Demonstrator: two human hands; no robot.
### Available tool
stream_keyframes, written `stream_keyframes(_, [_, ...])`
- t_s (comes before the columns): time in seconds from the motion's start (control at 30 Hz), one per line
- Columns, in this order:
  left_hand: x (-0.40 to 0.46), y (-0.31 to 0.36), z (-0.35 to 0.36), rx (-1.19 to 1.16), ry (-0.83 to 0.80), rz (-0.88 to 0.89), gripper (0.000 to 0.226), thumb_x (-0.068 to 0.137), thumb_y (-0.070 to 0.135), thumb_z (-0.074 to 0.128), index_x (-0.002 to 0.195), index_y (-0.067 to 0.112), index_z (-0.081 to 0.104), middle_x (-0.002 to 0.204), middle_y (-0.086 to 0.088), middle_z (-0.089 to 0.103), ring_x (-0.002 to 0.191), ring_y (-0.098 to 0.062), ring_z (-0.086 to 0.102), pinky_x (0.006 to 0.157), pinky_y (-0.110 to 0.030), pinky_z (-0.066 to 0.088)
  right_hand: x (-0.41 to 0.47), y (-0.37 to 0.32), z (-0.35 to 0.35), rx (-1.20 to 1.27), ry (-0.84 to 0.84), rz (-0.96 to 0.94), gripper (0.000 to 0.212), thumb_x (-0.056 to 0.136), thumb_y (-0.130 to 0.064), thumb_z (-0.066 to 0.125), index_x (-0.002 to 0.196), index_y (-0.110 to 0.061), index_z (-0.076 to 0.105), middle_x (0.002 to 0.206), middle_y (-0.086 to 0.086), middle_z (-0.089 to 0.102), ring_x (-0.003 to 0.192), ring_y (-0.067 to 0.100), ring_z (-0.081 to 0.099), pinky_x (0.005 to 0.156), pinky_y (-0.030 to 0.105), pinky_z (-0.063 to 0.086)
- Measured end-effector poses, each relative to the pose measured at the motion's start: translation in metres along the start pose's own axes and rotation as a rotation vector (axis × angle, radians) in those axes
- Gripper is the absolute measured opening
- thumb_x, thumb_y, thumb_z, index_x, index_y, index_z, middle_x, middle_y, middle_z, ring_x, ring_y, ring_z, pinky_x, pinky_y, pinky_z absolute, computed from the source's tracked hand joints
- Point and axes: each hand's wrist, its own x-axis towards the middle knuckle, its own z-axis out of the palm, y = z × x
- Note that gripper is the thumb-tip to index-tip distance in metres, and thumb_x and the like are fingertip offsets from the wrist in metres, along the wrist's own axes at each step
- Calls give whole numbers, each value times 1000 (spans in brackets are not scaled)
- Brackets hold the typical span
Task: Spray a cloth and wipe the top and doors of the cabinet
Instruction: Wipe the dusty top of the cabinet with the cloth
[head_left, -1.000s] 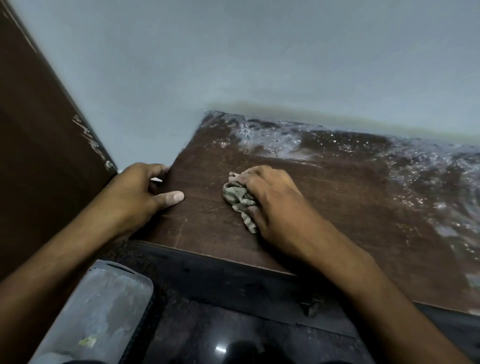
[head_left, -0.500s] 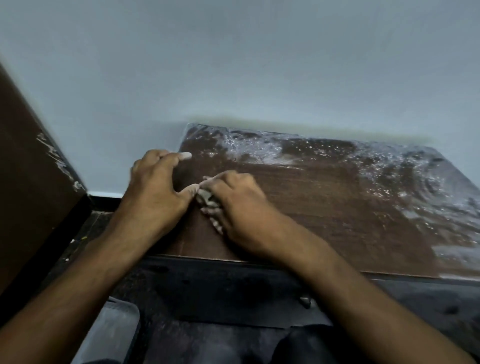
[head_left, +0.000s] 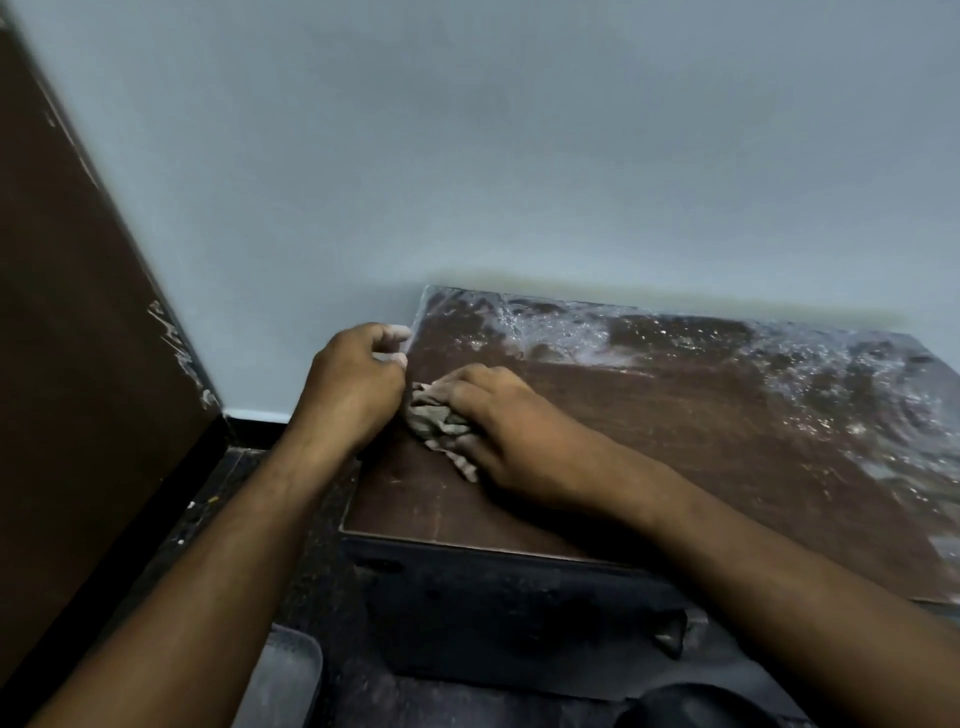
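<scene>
A low cabinet has a brown wooden top (head_left: 675, 441), dusty and streaked white along its far and right parts. My right hand (head_left: 498, 421) presses a crumpled grey cloth (head_left: 439, 423) onto the top near its left edge, fingers curled over the cloth. My left hand (head_left: 353, 379) sits at the cabinet's left edge beside the cloth, its fingers curled around that edge. Below the top, the dark front of the cabinet (head_left: 493, 608) shows, with a small handle (head_left: 670, 631).
A pale wall (head_left: 519, 156) stands right behind the cabinet. A tall brown wooden panel (head_left: 67, 338) leans in on the left. A grey object (head_left: 283, 686) lies on the dark floor at the bottom, left of the cabinet front.
My right hand slid the cloth leftward to the cabinet's left edge. My left hand shifted farther back along that edge, and its fingers curled in.
</scene>
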Motion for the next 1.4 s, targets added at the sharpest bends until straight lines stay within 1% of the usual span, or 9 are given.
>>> stream_keyframes(0.17, [11,-18,-1,-285,-14,-132,34,89,7,67,123,12,67,107,2,71,91,-13,68,79,-22,51,19,26,-16,-71,69,168,44,99,-21,55,143,-17,48,137,6,49,126,23,44,113,37,38])
stream_keyframes(0.4, [21,-28,5,-633,-21,-220,26,95,-5,49,115,-8,66,87,-12,69,69,-16,58,61,-18,52,25,12,-2,-17,-1,-84,40,98,-24,55,137,-16,52,134,5,54,122,20,48,108,30,40])
stream_keyframes(0.53, [21,-32,10,-620,73,-204,29,95,0,50,119,4,66,89,-10,75,75,-19,67,68,-26,56,80,29,-10,-120,10,92,44,101,-27,53,142,-12,48,139,11,49,129,27,43,113,37,35])
stream_keyframes(0.73, [31,-42,13,-760,84,-194,25,100,7,48,121,9,61,76,-5,70,54,-4,65,52,-17,53,53,23,8,-49,-5,-122,40,97,-27,52,135,-15,52,123,7,55,111,22,49,98,33,42])
stream_keyframes(0.83, [34,-39,21,-804,9,-165,18,104,17,45,112,16,61,81,-3,63,61,-5,60,52,-13,49,83,41,-1,-98,-8,-46,40,99,-22,52,137,-12,52,129,11,54,118,26,49,104,34,40])
stream_keyframes(0.9, [37,-35,25,-861,-53,-176,20,105,30,41,103,20,58,89,-5,64,70,-10,56,55,-16,48,113,49,-8,-132,3,71,40,101,-24,51,139,-10,50,136,14,51,126,29,47,109,33,36])
stream_keyframes(1.07, [52,-41,30,-839,-63,-191,69,99,63,27,146,14,40,113,-11,71,95,-20,67,84,-31,51,107,44,1,-100,9,32,42,100,-29,55,138,-11,51,131,12,53,123,28,46,107,37,38])
stream_keyframes(1.17, [57,-45,32,-852,-37,-169,78,96,68,21,148,12,37,114,-17,72,105,-23,69,86,-30,51,92,47,0,-101,1,-65,41,98,-24,55,136,-10,54,125,13,56,118,27,49,104,37,39])
stream_keyframes(1.4, [56,-43,27,-812,-58,-138,84,95,69,14,153,10,31,108,-8,75,105,-21,70,98,-36,51,159,77,-4,-128,18,181,40,100,-26,54,136,-11,51,134,15,49,124,36,45,108,39,37])
